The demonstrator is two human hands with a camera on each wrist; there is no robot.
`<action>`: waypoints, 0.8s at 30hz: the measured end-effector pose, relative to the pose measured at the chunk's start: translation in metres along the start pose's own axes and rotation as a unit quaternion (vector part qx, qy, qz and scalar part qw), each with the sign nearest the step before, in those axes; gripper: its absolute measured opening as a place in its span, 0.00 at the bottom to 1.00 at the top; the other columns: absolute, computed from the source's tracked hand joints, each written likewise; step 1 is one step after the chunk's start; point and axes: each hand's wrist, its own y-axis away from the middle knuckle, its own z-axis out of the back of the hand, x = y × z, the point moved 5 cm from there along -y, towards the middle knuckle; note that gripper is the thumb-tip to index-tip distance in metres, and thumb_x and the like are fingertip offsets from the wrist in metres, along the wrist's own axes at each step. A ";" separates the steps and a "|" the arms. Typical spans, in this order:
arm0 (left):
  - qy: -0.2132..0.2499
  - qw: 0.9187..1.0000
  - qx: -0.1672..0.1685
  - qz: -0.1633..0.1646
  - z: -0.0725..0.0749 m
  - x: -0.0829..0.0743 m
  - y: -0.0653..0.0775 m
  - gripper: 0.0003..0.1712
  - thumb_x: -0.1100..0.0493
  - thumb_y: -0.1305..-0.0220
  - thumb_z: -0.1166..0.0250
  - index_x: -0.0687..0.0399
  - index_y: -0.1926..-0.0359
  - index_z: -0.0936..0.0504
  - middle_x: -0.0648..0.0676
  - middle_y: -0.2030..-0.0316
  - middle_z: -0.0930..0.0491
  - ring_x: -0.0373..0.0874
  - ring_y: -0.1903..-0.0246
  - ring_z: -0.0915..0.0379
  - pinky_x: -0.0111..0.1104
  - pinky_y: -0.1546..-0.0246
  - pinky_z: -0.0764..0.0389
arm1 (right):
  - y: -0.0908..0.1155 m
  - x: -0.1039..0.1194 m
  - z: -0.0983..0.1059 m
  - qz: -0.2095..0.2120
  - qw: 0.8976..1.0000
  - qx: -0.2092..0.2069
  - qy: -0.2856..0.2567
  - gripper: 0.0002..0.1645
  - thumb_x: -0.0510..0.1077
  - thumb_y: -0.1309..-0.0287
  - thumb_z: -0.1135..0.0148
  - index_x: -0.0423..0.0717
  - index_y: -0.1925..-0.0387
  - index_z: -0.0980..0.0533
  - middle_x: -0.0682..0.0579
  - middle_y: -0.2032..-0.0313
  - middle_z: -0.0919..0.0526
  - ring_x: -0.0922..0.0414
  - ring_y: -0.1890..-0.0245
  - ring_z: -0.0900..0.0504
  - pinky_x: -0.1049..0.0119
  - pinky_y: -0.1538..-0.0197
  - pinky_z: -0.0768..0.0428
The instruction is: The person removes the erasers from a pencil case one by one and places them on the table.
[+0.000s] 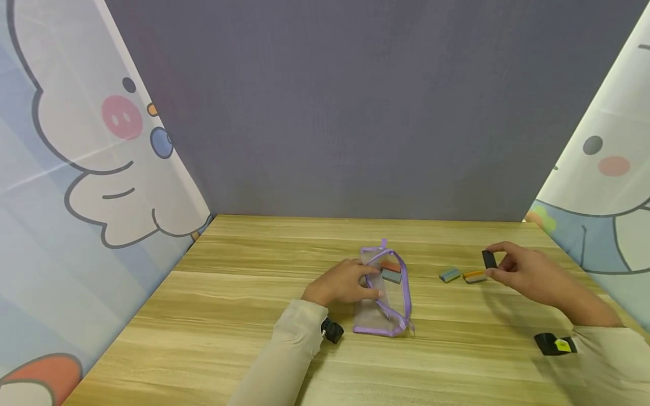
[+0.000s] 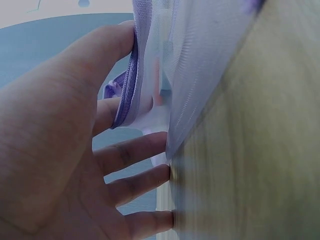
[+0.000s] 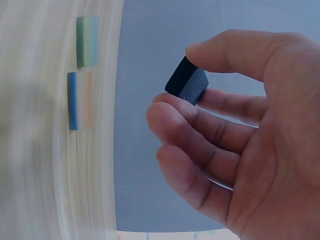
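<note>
A see-through mesh zip pouch (image 1: 378,321) with purple edging lies on the table, its zipped mouth spread apart. My left hand (image 1: 342,282) holds the pouch's rim, thumb and index finger at the purple zipper (image 2: 131,82), the other fingers straight along the mesh and table. Inside the pouch lie an orange eraser (image 1: 390,266) and a grey-blue eraser (image 1: 391,276). Raised above the table on the right, my right hand (image 1: 533,276) pinches a black eraser (image 3: 187,82) between thumb and fingers. Below and left of it rest a green striped eraser (image 1: 449,274) and an orange, white and blue eraser (image 1: 474,277).
The wood-grain table (image 1: 228,282) ends at a grey upright panel (image 1: 355,113) behind. Cartoon-printed cloths (image 1: 76,141) hang at the left and right sides. Dark camera straps (image 1: 332,330) sit on both wrists.
</note>
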 end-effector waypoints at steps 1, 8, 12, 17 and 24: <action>0.000 1.000 -0.001 -0.001 0.000 0.000 0.000 0.34 0.35 0.35 0.36 0.40 0.32 0.23 0.52 0.34 0.28 0.50 0.33 0.35 0.42 0.35 0.33 | 0.000 0.000 0.000 -0.001 1.000 0.000 -0.001 0.30 0.45 0.34 0.35 0.30 0.39 0.31 0.57 0.70 0.18 0.64 0.75 0.23 0.65 0.74 0.26; -0.002 1.000 -0.006 -0.006 0.001 -0.001 0.000 0.34 0.36 0.35 0.35 0.41 0.32 0.23 0.53 0.35 0.27 0.49 0.35 0.34 0.40 0.36 0.32 | 0.000 -0.001 0.002 -0.011 1.000 0.006 0.004 0.31 0.47 0.34 0.35 0.30 0.39 0.31 0.57 0.70 0.18 0.62 0.74 0.22 0.64 0.73 0.26; 0.000 1.000 -0.007 -0.009 0.001 -0.002 0.000 0.34 0.36 0.35 0.35 0.42 0.33 0.23 0.53 0.35 0.27 0.49 0.35 0.33 0.40 0.36 0.31 | 0.000 -0.002 0.003 -0.012 1.000 0.005 0.010 0.30 0.46 0.34 0.35 0.30 0.39 0.30 0.57 0.70 0.18 0.62 0.74 0.22 0.64 0.73 0.25; 0.001 1.000 -0.008 -0.009 0.001 -0.002 0.000 0.34 0.36 0.35 0.35 0.42 0.32 0.23 0.53 0.35 0.27 0.49 0.35 0.34 0.40 0.36 0.31 | 0.001 -0.005 0.004 -0.016 1.000 0.007 0.005 0.31 0.45 0.34 0.35 0.30 0.38 0.31 0.57 0.70 0.18 0.63 0.74 0.22 0.64 0.73 0.26; 0.001 1.000 -0.005 -0.002 0.001 -0.001 0.001 0.34 0.35 0.36 0.35 0.41 0.32 0.23 0.53 0.34 0.28 0.50 0.34 0.35 0.41 0.35 0.33 | 0.002 -0.009 0.004 -0.024 1.000 0.009 0.006 0.30 0.46 0.33 0.36 0.30 0.38 0.31 0.57 0.70 0.18 0.63 0.74 0.23 0.64 0.73 0.26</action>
